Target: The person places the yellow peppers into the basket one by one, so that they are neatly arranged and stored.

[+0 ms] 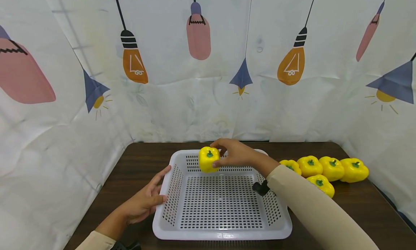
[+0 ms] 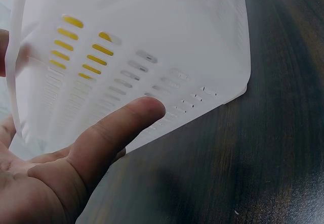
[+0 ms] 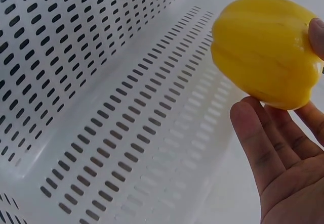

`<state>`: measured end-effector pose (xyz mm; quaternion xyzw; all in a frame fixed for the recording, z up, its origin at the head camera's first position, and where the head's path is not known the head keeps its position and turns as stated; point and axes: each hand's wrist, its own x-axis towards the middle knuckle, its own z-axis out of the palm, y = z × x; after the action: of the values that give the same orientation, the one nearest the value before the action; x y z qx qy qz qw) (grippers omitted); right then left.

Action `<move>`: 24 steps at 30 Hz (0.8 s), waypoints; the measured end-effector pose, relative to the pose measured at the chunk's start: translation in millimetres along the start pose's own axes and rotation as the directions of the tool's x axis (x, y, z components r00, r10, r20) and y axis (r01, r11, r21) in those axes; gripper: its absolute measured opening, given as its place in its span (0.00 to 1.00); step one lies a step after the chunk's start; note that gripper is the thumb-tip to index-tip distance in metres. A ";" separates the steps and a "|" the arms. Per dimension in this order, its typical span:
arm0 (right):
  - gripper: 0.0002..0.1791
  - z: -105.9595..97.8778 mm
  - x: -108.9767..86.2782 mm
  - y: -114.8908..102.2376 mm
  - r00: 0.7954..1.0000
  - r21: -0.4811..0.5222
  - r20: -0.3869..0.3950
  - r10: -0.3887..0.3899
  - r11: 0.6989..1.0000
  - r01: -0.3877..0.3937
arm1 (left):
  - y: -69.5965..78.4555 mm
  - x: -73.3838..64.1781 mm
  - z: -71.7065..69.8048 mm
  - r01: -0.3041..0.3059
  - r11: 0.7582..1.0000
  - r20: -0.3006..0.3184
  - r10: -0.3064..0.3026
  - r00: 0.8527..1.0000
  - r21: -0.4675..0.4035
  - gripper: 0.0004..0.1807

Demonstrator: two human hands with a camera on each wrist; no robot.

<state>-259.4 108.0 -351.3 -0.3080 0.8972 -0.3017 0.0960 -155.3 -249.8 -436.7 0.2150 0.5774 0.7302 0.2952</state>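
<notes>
In the head view, my right hand (image 1: 238, 153) pinches a yellow bell pepper (image 1: 208, 159) between thumb and fingers, over the far left part of a white perforated plastic basket (image 1: 222, 235). The pepper's green stem faces me. In the right wrist view the pepper (image 3: 263, 47) sits above the slotted basket floor (image 3: 96, 128), fingertips against its side. My left hand (image 1: 146, 201) holds the basket's left rim, index finger and thumb at the edge. From the left wrist, one finger (image 2: 121, 130) lies along the outer wall, and yellow shows through the slots.
Several more yellow bell peppers (image 1: 333, 168) lie grouped on the dark wooden table (image 1: 352, 210) to the right of the basket, one partly behind my right sleeve (image 1: 312, 203). A white curtain (image 1: 182, 112) printed with lamps encloses the table's back and sides.
</notes>
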 end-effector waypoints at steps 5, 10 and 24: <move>0.40 6.1 3.7 -1.2 1.000 -0.006 0.009 -0.008 1.000 0.008 | 0.9 0.0 0.7 0.001 1.000 0.000 -0.001 1.000 0.005 0.53; 0.39 12.0 6.9 -3.0 1.000 0.003 0.015 -0.018 1.000 0.018 | 1.7 -0.1 1.1 0.005 1.000 -0.005 -0.005 1.000 0.001 0.53; 0.40 27.9 14.3 -7.6 0.999 0.028 0.041 -0.018 0.999 0.017 | 0.8 -0.4 -0.8 0.014 1.000 -0.014 -0.014 1.000 0.004 0.53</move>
<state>-256.9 81.0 -368.9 -0.3207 0.8880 -0.3084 0.1157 -155.6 -250.9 -436.2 0.2064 0.5825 0.7285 0.2956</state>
